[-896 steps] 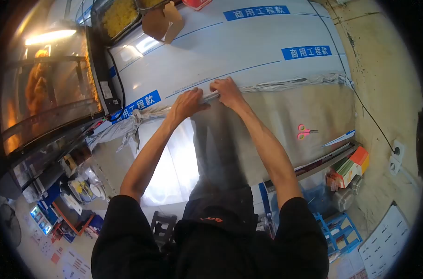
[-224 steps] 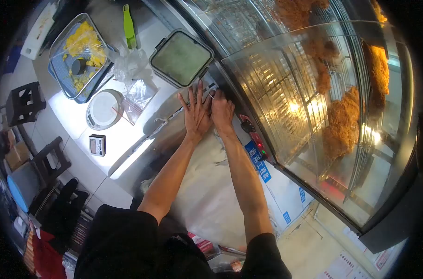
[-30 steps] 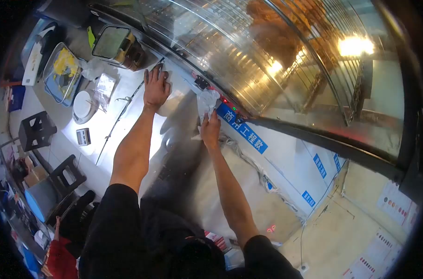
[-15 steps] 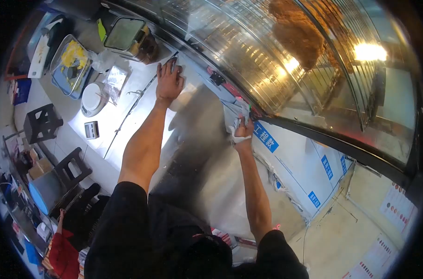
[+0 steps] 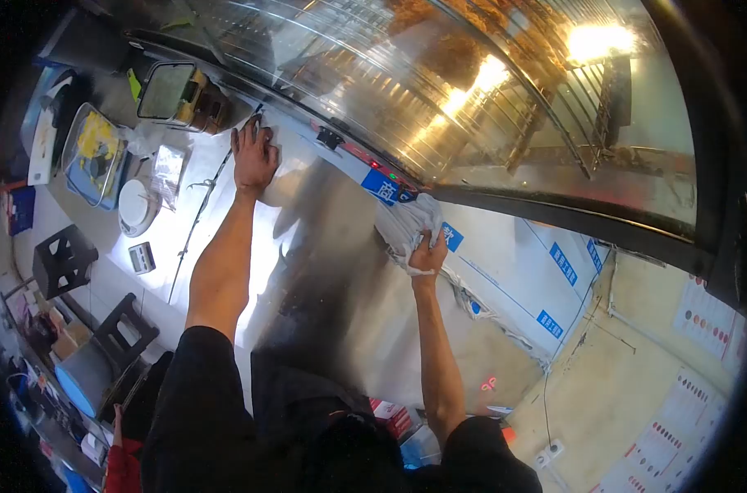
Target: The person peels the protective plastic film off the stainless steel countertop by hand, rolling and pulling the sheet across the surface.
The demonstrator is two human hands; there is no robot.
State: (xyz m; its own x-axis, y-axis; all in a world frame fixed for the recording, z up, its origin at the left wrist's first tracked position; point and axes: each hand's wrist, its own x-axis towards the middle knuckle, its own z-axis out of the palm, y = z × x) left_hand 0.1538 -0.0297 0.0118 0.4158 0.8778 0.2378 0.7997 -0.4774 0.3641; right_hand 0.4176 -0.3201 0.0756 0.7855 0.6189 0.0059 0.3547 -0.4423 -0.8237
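Observation:
My right hand [image 5: 427, 253] grips a crumpled pale grey cloth [image 5: 402, 226] against the white panel with blue labels, just below the front edge of the glass display cabinet [image 5: 464, 194]. Stretched forward, my left hand [image 5: 254, 158] rests on the steel counter [image 5: 312, 238] with its fingers apart. Its fingertips lie by the far end of a thin dark line [image 5: 202, 215] that runs along the worktop. Between the two hands, a black knob [image 5: 330, 138] and small red and green lights sit on the cabinet's control strip.
Food lies on wire racks behind the lit glass. At left are a lidded container [image 5: 168, 90], a tray with yellow food [image 5: 96, 156], a round white kitchen scale [image 5: 137, 207] and a small timer [image 5: 142, 257]. Black stools [image 5: 65, 261] stand below. Someone in a red sleeve [image 5: 124, 466] is at lower left.
My right hand has moved the cloth off the control strip, toward me and slightly left, and the cloth now spreads wider. The whole view has shifted; my left hand stays on the counter.

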